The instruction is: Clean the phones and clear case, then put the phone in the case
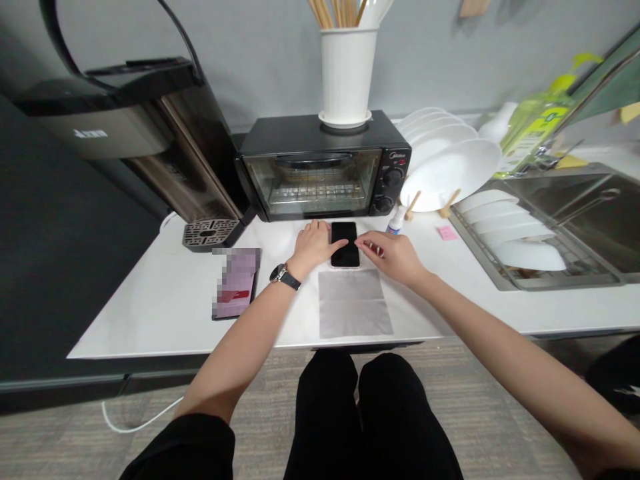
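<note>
A smartphone (345, 252) with a dark screen lies flat on the white counter, in front of the toaster oven. My left hand (314, 245) rests at its left side, fingers stretched forward and the thumb reaching over the screen. At the phone's right edge, my right hand (393, 255) has its fingertips pinched together; whatever is between them is too small to make out. A grey cloth (355, 304) is spread flat just below the phone. Behind my right hand stands a small white spray bottle (397, 220), partly hidden by it.
The black toaster oven (320, 173) carries a white pot (349, 73) of chopsticks. A water dispenser (165, 147) and a tablet-like device (237, 283) are on the left. To the right are racked plates (453, 170), a pink note (447, 233) and a sink (575, 200) with bowls.
</note>
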Demonstrator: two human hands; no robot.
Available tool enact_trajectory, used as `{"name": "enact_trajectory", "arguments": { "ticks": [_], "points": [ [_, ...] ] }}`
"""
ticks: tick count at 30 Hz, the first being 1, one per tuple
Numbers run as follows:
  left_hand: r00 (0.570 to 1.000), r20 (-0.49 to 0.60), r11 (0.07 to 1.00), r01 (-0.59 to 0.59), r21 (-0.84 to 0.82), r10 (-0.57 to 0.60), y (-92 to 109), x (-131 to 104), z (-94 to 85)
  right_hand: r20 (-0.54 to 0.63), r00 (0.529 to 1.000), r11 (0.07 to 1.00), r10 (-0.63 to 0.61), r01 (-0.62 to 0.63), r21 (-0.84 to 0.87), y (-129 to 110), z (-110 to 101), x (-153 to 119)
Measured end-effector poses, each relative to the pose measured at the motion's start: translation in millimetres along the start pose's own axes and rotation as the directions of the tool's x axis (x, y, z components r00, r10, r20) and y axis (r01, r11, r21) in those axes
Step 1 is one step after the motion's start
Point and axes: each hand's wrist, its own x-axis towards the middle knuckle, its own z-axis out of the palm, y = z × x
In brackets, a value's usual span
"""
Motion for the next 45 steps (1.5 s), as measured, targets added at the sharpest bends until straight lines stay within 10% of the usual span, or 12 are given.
{"name": "enact_trajectory", "arguments": {
  "ticks": [16,22,27,35,45],
  "points": [
    [0.995,0.086,0.999,-0.048,-0.014,0.049,-8.7,6.8,-18.5,0.202,0.976,0.971,-0.081,0.031,0.238,16.5,18.9,5.3],
    [0.972,0.030,0.967,-0.230,-0.112,0.235,-10.2,8.9,-37.7,-0.070,0.997,0.970,0.037,-0.019,0.240,6.2,18.4,7.4],
    [0.938,-0.002,0.933,-0.345,-0.099,0.347,-12.4,7.0,-53.1,-0.353,0.923,0.949,0.155,-0.039,0.313,-2.8,17.4,7.4],
    [0.886,0.002,0.879,-0.461,-0.125,0.465,7.2,0.1,-55.9,-0.020,0.884,0.647,0.468,-0.327,0.689,10.7,27.3,9.7],
    [0.860,0.019,0.856,-0.506,-0.101,0.511,27.4,-7.8,-62.1,0.109,0.866,0.420,0.488,-0.343,0.840,11.7,26.1,12.6]
  ]
}}
